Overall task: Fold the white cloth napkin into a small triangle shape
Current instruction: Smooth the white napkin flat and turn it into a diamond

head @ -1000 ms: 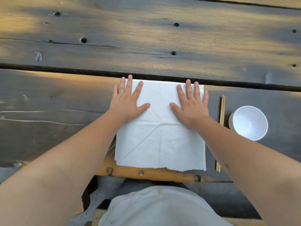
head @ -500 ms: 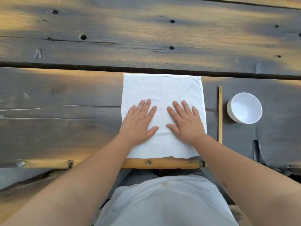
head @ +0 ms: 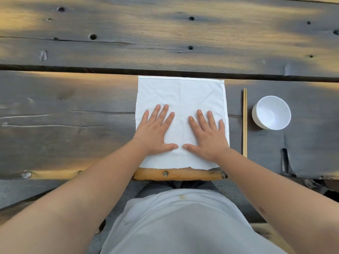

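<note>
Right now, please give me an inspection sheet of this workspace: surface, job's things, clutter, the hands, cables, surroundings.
Surface: dark weathered wooden plank table with knots, holes and a gap between planks.
Job's things: white cloth napkin lies flat as a square near the table's front edge; no triangle fold yet.
Clutter: pair of chopsticks right of the napkin; white bowl further right, apart from them, looks empty.
Hands: left hand and right hand press flat on the napkin's near half, fingers straight.
Cables: nothing seen.
Surroundings: the person's light shirt and grey ground below the table.
</note>
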